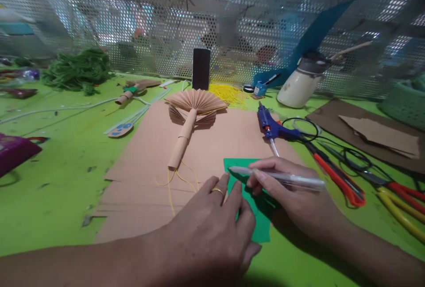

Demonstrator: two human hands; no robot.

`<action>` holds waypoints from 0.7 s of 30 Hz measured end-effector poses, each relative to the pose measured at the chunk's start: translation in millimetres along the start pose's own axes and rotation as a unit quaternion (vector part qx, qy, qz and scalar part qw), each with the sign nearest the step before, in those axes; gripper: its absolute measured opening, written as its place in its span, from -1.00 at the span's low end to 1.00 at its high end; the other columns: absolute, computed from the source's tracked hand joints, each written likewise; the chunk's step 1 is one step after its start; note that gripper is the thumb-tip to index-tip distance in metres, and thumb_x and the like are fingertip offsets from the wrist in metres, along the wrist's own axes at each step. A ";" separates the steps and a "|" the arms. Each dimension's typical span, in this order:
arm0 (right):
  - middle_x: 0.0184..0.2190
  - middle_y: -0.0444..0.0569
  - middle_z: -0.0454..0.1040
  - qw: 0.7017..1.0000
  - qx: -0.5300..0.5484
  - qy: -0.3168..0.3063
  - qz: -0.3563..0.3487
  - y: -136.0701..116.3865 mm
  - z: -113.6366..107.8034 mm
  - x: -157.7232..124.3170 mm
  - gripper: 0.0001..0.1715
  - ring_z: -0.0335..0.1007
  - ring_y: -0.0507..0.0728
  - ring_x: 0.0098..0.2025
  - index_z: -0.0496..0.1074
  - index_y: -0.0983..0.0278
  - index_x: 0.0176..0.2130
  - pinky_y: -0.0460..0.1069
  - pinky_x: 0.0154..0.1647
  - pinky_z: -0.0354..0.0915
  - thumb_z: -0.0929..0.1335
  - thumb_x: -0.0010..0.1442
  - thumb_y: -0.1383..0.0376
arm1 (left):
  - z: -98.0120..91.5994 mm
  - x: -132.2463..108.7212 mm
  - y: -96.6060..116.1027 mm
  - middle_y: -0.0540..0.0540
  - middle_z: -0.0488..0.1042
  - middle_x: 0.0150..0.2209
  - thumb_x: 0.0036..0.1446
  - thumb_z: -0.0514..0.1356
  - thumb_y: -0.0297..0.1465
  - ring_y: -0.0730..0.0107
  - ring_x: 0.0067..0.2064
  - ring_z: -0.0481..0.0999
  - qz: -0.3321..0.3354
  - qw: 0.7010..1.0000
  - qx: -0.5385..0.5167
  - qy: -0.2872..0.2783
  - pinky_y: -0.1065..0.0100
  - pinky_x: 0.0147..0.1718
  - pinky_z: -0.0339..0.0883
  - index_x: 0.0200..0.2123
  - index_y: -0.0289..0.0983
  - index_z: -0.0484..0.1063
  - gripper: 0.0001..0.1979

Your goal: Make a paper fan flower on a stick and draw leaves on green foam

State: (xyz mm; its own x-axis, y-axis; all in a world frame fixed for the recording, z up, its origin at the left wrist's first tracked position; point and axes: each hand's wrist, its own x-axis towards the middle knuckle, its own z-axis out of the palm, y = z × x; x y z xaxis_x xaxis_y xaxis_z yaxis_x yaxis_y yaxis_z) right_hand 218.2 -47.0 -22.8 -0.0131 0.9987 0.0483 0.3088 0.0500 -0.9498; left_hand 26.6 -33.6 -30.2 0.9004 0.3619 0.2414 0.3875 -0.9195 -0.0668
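Observation:
A green sheet of paper (260,229) lies partly over larger brown paper sheets (149,145). My left hand (215,220), with a ring on one finger, rests on the green sheet's left side, fingers stretched out flat. Between the thumb and fingers of my right hand (282,181) is a silver pen (299,180). Its tip is near the green sheet's upper left corner; whether it touches cannot be made out. Beyond my left hand lies a pleated brown paper fan (195,101) with a rolled handle and loose yellow strings at its end.
Right of the papers lie a blue glue gun (275,125), a red-handled cutter (332,172) and scissors (398,198). A white jug (299,83) stands behind them. A dark phone (201,69) stands upright at the back. Green strands (78,70) heap at the far left.

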 end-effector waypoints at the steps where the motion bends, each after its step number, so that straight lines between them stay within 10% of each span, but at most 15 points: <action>1: -0.43 -0.07 0.57 1.000 -0.002 0.001 0.002 0.1 0.0 0.3 -0.81 0.47 0.02 -0.41 0.49 0.26 -0.26 -0.13 -0.36 0.41 0.36 0.22 0.19 | 1.1 0.1 -0.7 -0.47 0.51 -0.10 0.27 0.06 -0.18 -0.23 0.04 0.47 0.000 1.000 0.004 0.009 -0.19 -0.08 0.41 -0.10 -0.43 0.44 -0.59; 21: -0.41 -0.06 0.55 1.000 -0.018 0.007 0.004 0.5 -0.4 0.8 -0.80 0.44 0.04 -0.40 0.49 0.25 -0.27 -0.09 -0.37 0.37 0.34 0.26 0.19 | -6.0 -0.3 3.0 -0.40 0.52 -0.12 0.29 0.06 -0.21 -0.19 0.04 0.46 -0.005 1.000 -0.004 -0.020 -0.20 -0.07 0.39 -0.13 -0.40 0.45 -0.64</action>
State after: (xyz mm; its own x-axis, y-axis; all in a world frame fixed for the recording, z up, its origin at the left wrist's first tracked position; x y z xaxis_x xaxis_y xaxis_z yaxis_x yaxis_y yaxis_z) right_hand 218.8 -46.2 -23.1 0.0022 0.9990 0.0450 0.3435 0.0416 -0.9382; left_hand 26.3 -37.4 -24.7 0.9039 0.3769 0.2023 0.3952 -0.9168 -0.0577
